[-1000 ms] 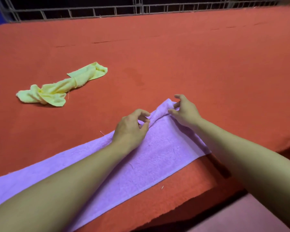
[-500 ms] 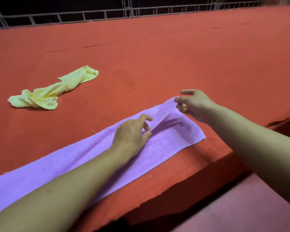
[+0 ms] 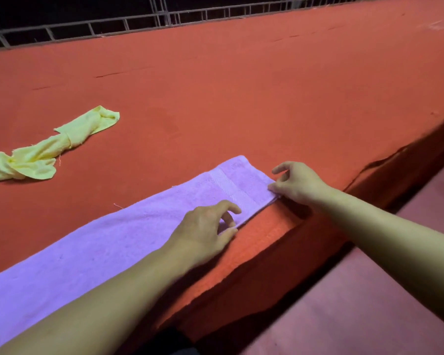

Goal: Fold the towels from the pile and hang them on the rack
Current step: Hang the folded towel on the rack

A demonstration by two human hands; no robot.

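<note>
1. Purple towel (image 3: 128,242) lies flat as a long strip along the near edge of the red desk (image 3: 241,98). Left hand (image 3: 205,231) pinches its near long edge between curled fingers and thumb; right hand (image 3: 296,184) pinches the near end corner.
2. Versus 0.5 s ago: the raised fold is now laid down flat, and both hands sit lower, at the near edge.
3. Yellow towel (image 3: 44,152) lies crumpled, well apart to the left; its left tip is cut off. Purple towel's left end runs out of frame.
</note>
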